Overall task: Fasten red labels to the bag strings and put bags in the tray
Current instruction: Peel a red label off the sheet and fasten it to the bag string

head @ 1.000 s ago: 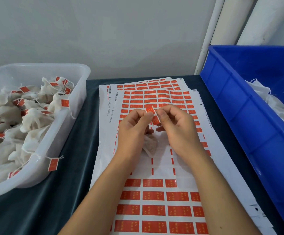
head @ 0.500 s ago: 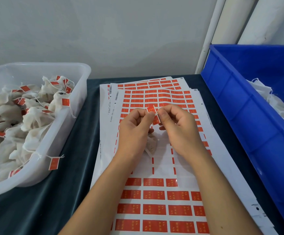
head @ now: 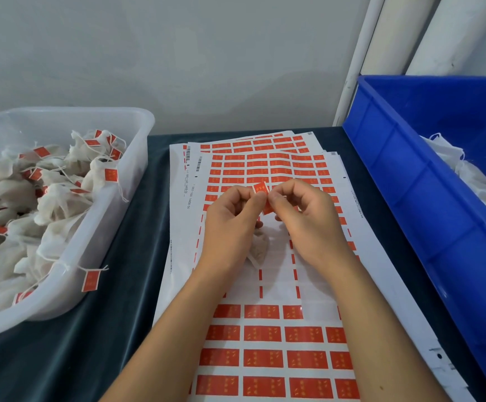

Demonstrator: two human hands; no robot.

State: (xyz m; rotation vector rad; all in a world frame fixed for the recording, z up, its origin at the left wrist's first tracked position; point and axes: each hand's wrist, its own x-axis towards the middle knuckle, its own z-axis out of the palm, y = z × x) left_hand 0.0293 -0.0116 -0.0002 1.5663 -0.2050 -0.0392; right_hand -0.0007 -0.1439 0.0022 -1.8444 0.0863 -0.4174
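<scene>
Red paper label, folded at its middle, sits pinched between our left hand and right hand, both sets of fingers curled tight on it. Compared with a second ago, the hands have barely moved — the two halves of the label look pressed closer together, which we judge means the fold over the string is nearly sealed. A small white mesh bag hangs just under the left palm, above the white sheets of red stickers; its string is too fine to make out.

At far left, the clear plastic tray holds many labelled bags. At right, the blue plastic bin holds unlabelled white bags. The sheets lie on a dark teal cloth-covered table, set against a pale grey wall with white pipes at far right.
</scene>
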